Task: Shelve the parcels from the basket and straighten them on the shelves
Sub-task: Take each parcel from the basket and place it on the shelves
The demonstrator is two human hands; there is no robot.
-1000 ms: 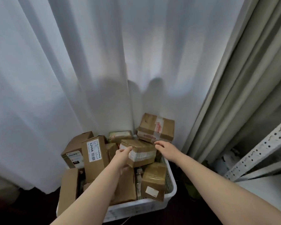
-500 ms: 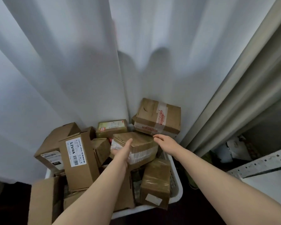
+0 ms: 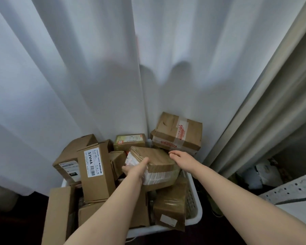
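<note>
Gripping a brown cardboard parcel with a white tape band, the left hand has its thumb on the parcel's top and its fingers curled round the near left end. The fingertips are mostly hidden under the box. The right hand lies at the parcel's far right corner, fingers fairly straight and wrapped round nothing. Its palm side is hidden, so actual contact is hard to confirm.

The parcel is tilted at the top of the heap in a white plastic basket, centre-right. Whether it rests on the boxes below or is held clear of them, cannot tell. The basket's left rim is covered by boxes, and its near rim is partly hidden by the left forearm.

- Left of the held parcel: a tall brown box with a white "12V4A" label, upright, small print unreadable.
- Behind that: a brown box with a shipping label, partly blocked.
- At the back: a small parcel with a greenish label, lower half hidden.
- Back right: a creased brown parcel with red-printed tape against the white curtain, print illegible.
- Front right: a plastic-taped brown parcel with a blank white sticker against the basket wall.
- Front left: a long flat brown carton, cut off by the bottom edge.

A beige curtain hangs on the right. A white perforated shelf rail is cut off at the right edge. The pale clutter in the dark gap above it is unidentifiable.
</note>
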